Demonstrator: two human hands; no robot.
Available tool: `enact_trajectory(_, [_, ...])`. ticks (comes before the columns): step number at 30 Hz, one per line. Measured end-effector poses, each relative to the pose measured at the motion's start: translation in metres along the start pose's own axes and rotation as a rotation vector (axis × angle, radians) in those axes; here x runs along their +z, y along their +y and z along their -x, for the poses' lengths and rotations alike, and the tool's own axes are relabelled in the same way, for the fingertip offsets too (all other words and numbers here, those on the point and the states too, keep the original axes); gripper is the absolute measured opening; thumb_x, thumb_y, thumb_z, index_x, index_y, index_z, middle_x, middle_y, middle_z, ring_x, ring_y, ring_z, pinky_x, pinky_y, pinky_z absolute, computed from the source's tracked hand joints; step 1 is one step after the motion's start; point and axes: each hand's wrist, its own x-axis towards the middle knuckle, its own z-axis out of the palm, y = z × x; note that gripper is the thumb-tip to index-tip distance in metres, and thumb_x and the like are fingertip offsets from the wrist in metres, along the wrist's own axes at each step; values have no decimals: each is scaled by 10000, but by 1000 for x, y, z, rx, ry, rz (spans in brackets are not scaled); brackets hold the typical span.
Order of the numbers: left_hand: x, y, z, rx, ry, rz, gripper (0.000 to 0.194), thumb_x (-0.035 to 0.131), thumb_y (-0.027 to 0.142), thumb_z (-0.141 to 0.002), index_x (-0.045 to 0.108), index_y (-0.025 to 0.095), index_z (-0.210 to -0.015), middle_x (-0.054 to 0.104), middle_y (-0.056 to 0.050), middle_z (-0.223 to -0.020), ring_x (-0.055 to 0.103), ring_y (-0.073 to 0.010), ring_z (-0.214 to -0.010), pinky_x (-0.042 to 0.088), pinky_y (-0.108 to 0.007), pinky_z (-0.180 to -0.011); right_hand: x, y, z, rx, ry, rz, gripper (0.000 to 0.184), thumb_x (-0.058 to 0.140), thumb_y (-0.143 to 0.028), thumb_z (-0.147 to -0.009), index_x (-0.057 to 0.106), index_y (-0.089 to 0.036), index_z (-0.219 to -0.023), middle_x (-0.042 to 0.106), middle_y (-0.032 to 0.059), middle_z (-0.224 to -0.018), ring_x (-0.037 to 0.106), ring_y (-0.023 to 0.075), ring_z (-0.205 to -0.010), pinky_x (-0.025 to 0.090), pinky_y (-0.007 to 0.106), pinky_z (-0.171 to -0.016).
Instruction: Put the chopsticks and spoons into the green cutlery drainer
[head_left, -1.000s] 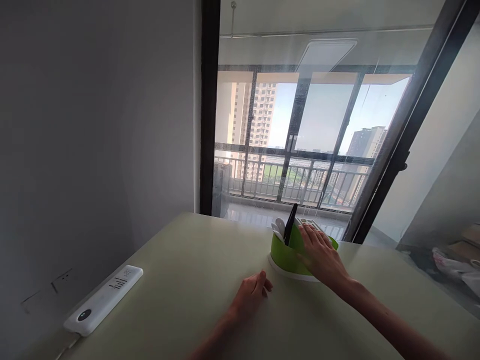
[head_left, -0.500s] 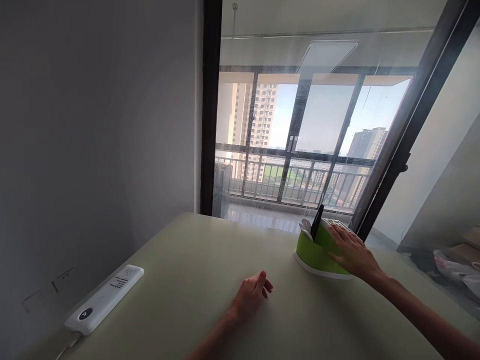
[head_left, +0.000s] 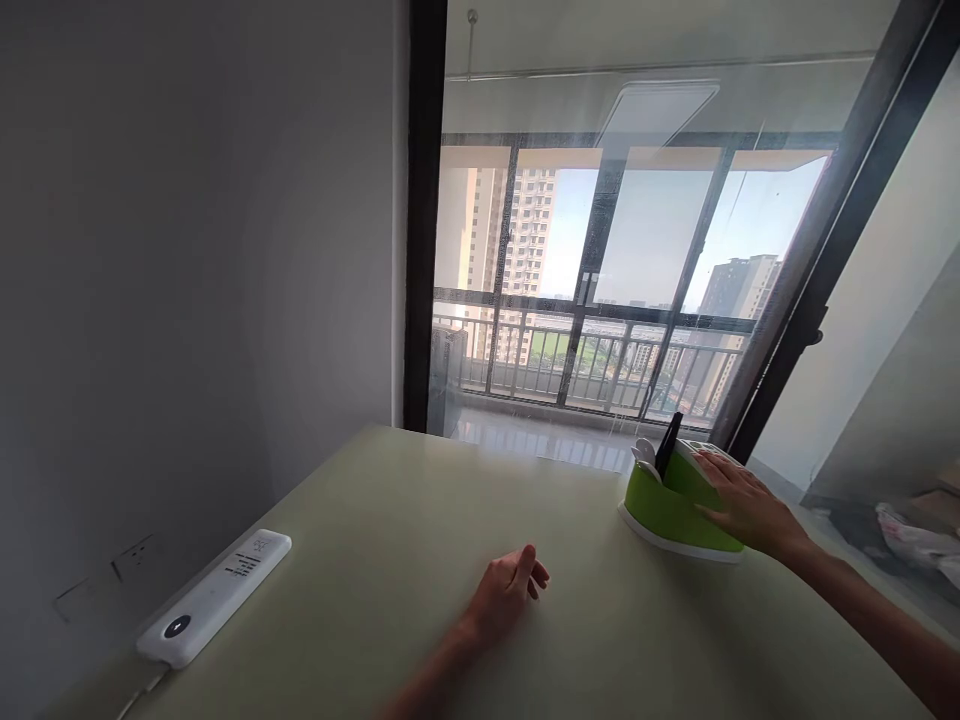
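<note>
Toward the right side of the table stands a green desk organizer [head_left: 667, 512] with a white base. A black, flat, upright item [head_left: 668, 446] and a white, rounded piece [head_left: 645, 457] stick up from it. My right hand [head_left: 750, 503] lies over its right side, fingers stretched across the top and thumb against the green front. My left hand [head_left: 508, 588] rests on the tabletop to the left of the organizer, apart from it. Its fingers are loosely curled with the thumb on top, and nothing shows in them.
A white power strip [head_left: 217, 598] with a cord lies along the left edge of the pale table [head_left: 390, 500]. Beyond the far edge is a glass door with a dark frame [head_left: 421, 250]. A grey wall [head_left: 202, 250] is on the left; bags [head_left: 915, 540] lie at the far right.
The organizer has slid to the right across the table together with my right hand. My left hand has stayed nearly in place, and the view has shifted slightly.
</note>
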Motion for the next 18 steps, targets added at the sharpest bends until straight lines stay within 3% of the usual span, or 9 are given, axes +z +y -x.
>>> enact_trajectory(4, [0, -1, 0, 8, -2, -9, 800, 240, 786, -959, 722, 164, -811, 714, -66, -782, 632, -178, -678, 483, -289, -675, -11, -19, 8, -16, 108, -9, 706, 392, -488, -934, 359, -121, -1537, 485, 198, -1545, 360, 360, -1495, 341, 543, -1194])
enact_trajectory(7, [0, -1, 0, 19, -3, -13, 785, 256, 777, -962, 721, 163, -811, 716, -66, -787, 635, -179, -681, 486, -291, -686, -31, -59, 21, -15, 214, -66, 616, 379, -395, -984, 346, -123, -1536, 427, 192, -1587, 223, 343, -1557, 265, 571, -1232])
enact_trajectory(9, [-1, -1, 0, 20, -3, -11, 769, 271, 770, -965, 721, 165, -813, 715, -65, -788, 638, -181, -688, 490, -290, -694, -43, -92, 31, 12, 273, -151, 560, 391, -349, -1001, 358, -144, -1521, 418, 179, -1594, 230, 326, -1558, 258, 571, -1240])
enact_trajectory(13, [-3, 1, 1, 16, 1, -32, 752, 269, 753, -976, 720, 174, -813, 716, -59, -802, 637, -178, -694, 491, -289, -707, -47, -159, 50, -5, 162, -381, 480, 442, -318, -998, 423, -220, -1467, 430, 119, -1601, 328, 276, -1525, 403, 504, -1185])
enact_trajectory(18, [-6, 5, 1, 5, -2, -57, 730, 284, 748, -974, 711, 177, -814, 722, -61, -817, 637, -180, -697, 489, -282, -691, -27, -224, 59, -36, -84, -598, 428, 464, -317, -997, 514, -223, -1411, 415, 99, -1625, 343, 256, -1522, 397, 503, -1202])
